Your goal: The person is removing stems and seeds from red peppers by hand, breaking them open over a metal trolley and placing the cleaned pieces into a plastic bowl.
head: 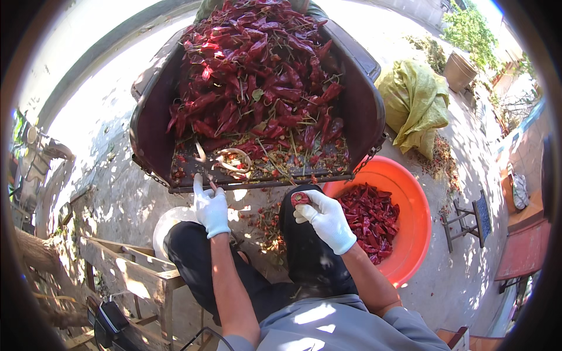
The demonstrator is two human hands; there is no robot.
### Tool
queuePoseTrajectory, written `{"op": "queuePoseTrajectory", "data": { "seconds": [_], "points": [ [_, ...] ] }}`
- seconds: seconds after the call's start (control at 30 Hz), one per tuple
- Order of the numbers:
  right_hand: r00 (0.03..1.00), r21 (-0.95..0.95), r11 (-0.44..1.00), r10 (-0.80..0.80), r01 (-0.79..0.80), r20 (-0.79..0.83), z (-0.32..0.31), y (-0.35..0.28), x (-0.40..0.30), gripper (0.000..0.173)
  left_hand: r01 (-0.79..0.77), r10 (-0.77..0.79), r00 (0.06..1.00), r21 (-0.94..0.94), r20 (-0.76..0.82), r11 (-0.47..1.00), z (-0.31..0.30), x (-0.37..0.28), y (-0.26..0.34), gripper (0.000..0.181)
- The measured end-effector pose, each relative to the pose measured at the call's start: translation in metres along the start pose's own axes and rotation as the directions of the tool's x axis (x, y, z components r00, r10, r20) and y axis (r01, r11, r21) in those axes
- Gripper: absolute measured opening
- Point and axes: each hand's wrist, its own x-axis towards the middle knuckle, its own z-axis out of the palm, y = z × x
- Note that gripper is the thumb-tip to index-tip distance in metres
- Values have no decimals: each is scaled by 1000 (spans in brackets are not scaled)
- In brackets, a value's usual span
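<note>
My right hand (325, 217), in a white knit glove, pinches a red chili pepper (300, 198) above my right knee, its round end facing up. My left hand (211, 213), gloved the same way, is at the near edge of a dark metal cart bed (149, 120) with one finger stretched out. A small brownish thing (213, 186) shows at its fingertips; whether it is gripped is unclear. A cream looped handle (235, 160), apparently of scissors, lies just beyond on the bed. A large heap of dried red chili peppers (259, 74) with stems fills the cart.
An orange tub (415, 219) holding red peppers stands right of my leg. Chains (366, 163) hang at the cart's corners. A yellow woven sack (415, 101), a folding stool (470, 221) and a wooden frame (127, 267) stand around. Pepper scraps (268, 228) litter the ground.
</note>
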Motion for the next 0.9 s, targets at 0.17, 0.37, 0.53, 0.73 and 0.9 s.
{"op": "queuePoseTrajectory", "data": {
  "seconds": [0.17, 0.37, 0.53, 0.73, 0.9],
  "points": [
    [1000, 21, 1000, 22, -22, -4, -1, -16, -2, 28, -177, 195, 980, -283, 35, 943, -16, -12, 22, 72],
    [1000, 61, 998, -6, 6, 1, 7, -22, -8, 27, -48, 289, 765, -398, 575, 916, -21, -62, 59, 75],
    [999, -42, 999, 29, -28, 25, 1, -19, -26, 26, 357, 272, 488, -473, 830, 805, -6, -97, 65, 71],
    [999, 26, 999, 48, -48, 3, -9, -14, -34, 25, 475, 346, 404, -517, 847, 712, -15, -109, 81, 68],
    [976, -290, 953, -140, 86, -168, -22, -29, -34, 30, 437, 171, 553, -459, 815, 774, -16, -105, 77, 45]
  ]
}}
